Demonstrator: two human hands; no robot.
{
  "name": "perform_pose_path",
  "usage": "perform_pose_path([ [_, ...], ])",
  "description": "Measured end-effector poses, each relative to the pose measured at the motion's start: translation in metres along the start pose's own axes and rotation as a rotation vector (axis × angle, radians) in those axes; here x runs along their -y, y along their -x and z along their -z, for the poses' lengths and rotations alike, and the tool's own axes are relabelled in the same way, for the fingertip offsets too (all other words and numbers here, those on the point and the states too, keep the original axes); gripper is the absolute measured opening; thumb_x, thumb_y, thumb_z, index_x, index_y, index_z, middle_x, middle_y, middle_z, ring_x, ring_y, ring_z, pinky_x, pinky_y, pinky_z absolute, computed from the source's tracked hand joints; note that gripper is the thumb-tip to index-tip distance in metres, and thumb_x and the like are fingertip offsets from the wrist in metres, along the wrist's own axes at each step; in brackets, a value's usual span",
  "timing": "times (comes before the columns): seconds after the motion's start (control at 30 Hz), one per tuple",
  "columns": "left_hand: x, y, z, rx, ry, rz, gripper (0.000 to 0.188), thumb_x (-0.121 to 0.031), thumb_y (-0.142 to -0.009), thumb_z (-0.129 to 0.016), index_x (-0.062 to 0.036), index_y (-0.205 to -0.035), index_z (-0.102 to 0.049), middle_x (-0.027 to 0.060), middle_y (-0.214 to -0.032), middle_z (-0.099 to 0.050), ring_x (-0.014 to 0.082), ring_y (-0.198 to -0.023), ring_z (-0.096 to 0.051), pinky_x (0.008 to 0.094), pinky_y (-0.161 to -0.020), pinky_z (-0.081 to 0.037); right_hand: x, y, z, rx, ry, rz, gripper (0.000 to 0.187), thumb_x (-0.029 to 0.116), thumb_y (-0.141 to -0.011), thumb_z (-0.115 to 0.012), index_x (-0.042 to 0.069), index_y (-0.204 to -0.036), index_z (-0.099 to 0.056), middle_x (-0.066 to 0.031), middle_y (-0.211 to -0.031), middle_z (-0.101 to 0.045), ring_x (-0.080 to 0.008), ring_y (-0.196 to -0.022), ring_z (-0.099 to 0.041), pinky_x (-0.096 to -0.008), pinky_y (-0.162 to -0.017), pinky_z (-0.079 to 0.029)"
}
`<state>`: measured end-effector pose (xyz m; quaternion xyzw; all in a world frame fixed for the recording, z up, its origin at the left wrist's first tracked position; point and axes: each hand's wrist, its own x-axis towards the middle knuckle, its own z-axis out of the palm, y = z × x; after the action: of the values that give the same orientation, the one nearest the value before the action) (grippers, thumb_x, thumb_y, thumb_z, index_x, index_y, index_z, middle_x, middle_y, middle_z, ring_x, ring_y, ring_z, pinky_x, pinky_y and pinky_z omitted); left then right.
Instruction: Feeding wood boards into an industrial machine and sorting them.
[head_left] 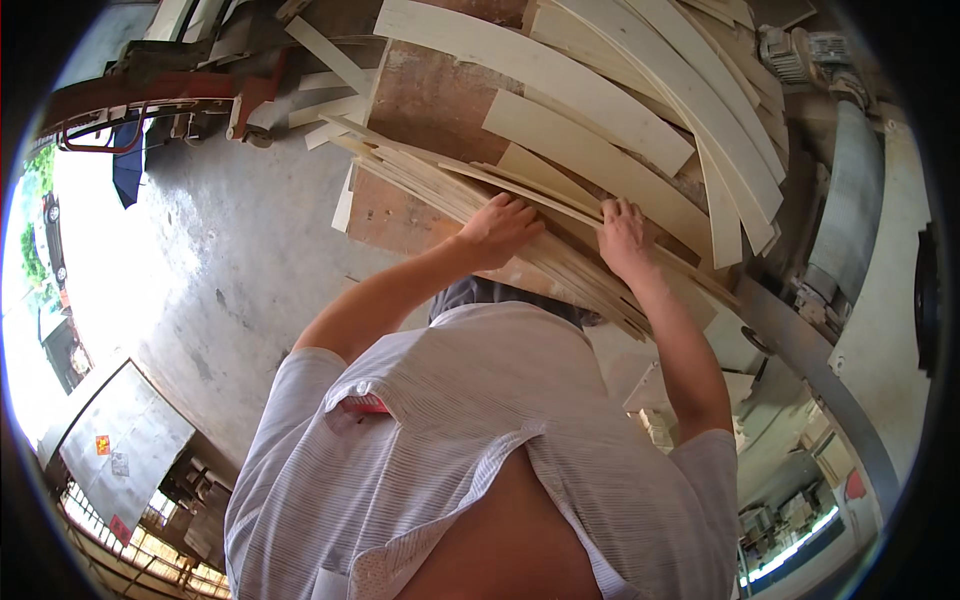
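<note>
A bundle of long, thin wooden strips (588, 285) stands on edge in front of me, running from the far left toward the near right. My left hand (500, 232) lies over the bundle, its fingers curled round the upper edges. Farther right, my right hand (625, 238) grips the edge of a wooden strip (690, 272) on the bundle's far side. A narrow gap shows between that strip and the rest. The undersides of both hands and some fingertips are hidden. Beyond them, flat pale boards (600, 165) lie on a worn reddish-brown worktop (430, 95).
More curved boards (690, 80) are piled at the far right. A motor (805, 55) and a large grey cylinder (850, 190) stand on the right beside a metal frame (800, 330). Concrete floor (230, 270) stretches left toward a bright doorway with a dark blue umbrella (128, 165).
</note>
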<state>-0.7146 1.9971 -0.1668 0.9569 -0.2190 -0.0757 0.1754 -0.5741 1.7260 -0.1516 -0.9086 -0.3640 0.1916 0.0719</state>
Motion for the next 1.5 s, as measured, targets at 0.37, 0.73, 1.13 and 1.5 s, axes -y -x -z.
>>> perform_pose_path([
  [0.37,-0.004,0.002,0.002,-0.055,0.018,-0.011,0.023,-0.016,-0.089,-0.071,-0.0106,-0.112,-0.07,0.0091,-0.112,-0.068,0.0294,-0.119,-0.066,0.0438,-0.107,-0.048,-0.006,-0.013,-0.01,0.149,0.003,-0.053,0.068,0.036,-0.083,-0.091,0.001,-0.133,-0.063,-0.02,-0.143,-0.063,-0.042,-0.136,-0.063,-0.0531,-0.109,-0.058],
  [0.73,-0.005,0.011,0.001,-0.179,-0.103,-0.087,0.07,-0.021,-0.101,-0.064,-0.022,-0.168,-0.048,0.0106,-0.16,-0.052,0.0279,-0.151,-0.051,0.0576,-0.133,-0.032,0.004,-0.015,0.006,0.453,-0.208,-0.18,0.058,0.037,-0.076,-0.094,0.005,-0.121,-0.076,-0.0217,-0.123,-0.075,-0.0428,-0.117,-0.074,-0.0527,-0.099,-0.062],
  [1.13,-0.013,-0.003,0.01,0.086,-0.294,0.073,0.067,-0.027,-0.1,-0.067,-0.0165,-0.165,-0.054,0.013,-0.155,-0.061,0.0321,-0.149,-0.053,0.0568,-0.13,-0.033,0.034,-0.02,-0.007,0.253,-0.77,-0.043,0.055,0.025,-0.088,-0.087,0.001,-0.134,-0.07,-0.0244,-0.13,-0.076,-0.0458,-0.121,-0.073,-0.0535,-0.102,-0.061],
  [1.5,-0.002,-0.012,0.019,0.071,-0.098,-0.001,0.072,-0.019,-0.087,-0.076,-0.015,-0.158,-0.06,0.0085,-0.133,-0.067,0.0293,-0.135,-0.059,0.0462,-0.12,-0.04,-0.06,-0.151,0.039,-0.077,0.146,-0.28,0.088,0.048,-0.089,-0.089,0.005,-0.159,-0.057,-0.0218,-0.161,-0.06,-0.0417,-0.152,-0.054,-0.0529,-0.129,-0.04],
])
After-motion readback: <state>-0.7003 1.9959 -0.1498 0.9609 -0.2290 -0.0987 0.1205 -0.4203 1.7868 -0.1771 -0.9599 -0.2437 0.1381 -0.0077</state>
